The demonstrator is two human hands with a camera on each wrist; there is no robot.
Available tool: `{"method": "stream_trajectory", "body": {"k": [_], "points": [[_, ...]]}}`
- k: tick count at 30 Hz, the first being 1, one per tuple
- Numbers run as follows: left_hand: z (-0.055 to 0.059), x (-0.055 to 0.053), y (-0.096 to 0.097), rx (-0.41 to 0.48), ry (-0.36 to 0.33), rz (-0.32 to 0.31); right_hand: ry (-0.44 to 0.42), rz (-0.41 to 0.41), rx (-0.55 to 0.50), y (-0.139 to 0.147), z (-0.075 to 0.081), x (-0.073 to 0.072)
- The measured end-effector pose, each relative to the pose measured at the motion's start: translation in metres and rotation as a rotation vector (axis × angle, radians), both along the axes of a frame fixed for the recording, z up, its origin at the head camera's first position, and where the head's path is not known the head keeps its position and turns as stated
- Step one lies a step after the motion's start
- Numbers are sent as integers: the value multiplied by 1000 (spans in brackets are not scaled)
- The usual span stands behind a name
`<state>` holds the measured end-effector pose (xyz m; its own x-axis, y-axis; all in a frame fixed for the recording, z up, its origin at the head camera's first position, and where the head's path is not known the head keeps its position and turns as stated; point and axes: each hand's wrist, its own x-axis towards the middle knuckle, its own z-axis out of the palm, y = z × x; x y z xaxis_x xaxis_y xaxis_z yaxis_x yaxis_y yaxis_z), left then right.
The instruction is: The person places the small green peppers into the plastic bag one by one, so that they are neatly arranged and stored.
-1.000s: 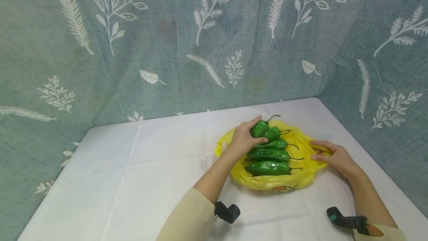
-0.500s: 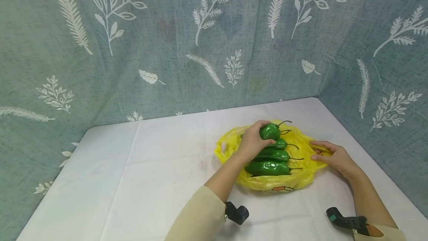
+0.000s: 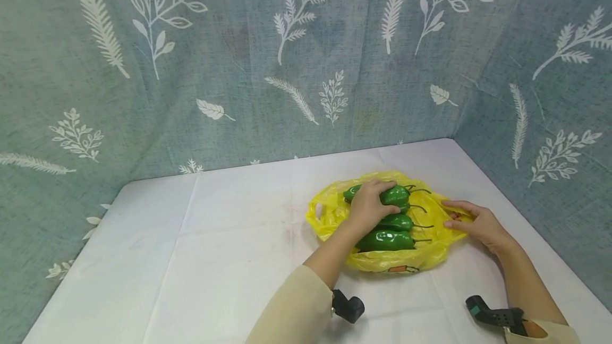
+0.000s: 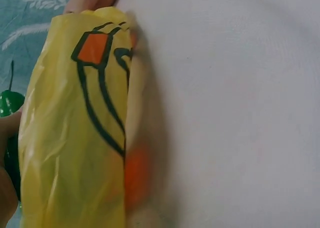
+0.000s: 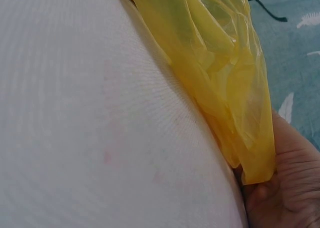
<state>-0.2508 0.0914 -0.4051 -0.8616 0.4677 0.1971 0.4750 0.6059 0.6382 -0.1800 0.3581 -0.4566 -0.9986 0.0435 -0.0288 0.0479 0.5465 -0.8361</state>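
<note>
In the head view, a yellow plastic bag (image 3: 432,195) lies spread on the table with several long green peppers (image 3: 384,240) side by side on it, stems pointing right. My left hand (image 3: 367,207) grips a green pepper (image 3: 394,194) from the left, low over the row, partly covering it and its neighbours. My right hand (image 3: 483,227) holds the bag's right edge between thumb and fingers. The left wrist view shows the bag's printed side (image 4: 65,128) with a bit of green pepper (image 4: 11,103) beyond. Bunched plastic (image 5: 250,138) meets my right hand (image 5: 292,178) in the right wrist view.
A white cloth covers the table (image 3: 229,238), stretching well to the left of the bag. Behind and to the right hangs a blue-green leaf-patterned curtain (image 3: 258,131). Each wrist carries a black camera strap (image 3: 348,307). The bag's loose left handle (image 3: 315,211) lies flat.
My left hand has moved right and down toward the bag, lowering its pepper from above the far end of the row onto it. The right hand has stayed on the bag's edge.
</note>
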Motion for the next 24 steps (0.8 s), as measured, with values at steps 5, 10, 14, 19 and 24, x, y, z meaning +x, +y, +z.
{"method": "stream_trajectory", "body": {"k": [5,10,14,19,24], "points": [[-6,0,2,8,36,5,-8,-4,23,-1,-1,-1],[-12,3,1,29,105,-2,-9,-3,23,-3,0,-1],[-18,6,-1,42,143,7,-8,2,26,-3,0,-1],[-22,9,-3,38,144,-2,-15,-3,26,-3,0,-1],[-22,8,-4,35,173,-15,-7,-11,21,-2,-1,-1]]}}
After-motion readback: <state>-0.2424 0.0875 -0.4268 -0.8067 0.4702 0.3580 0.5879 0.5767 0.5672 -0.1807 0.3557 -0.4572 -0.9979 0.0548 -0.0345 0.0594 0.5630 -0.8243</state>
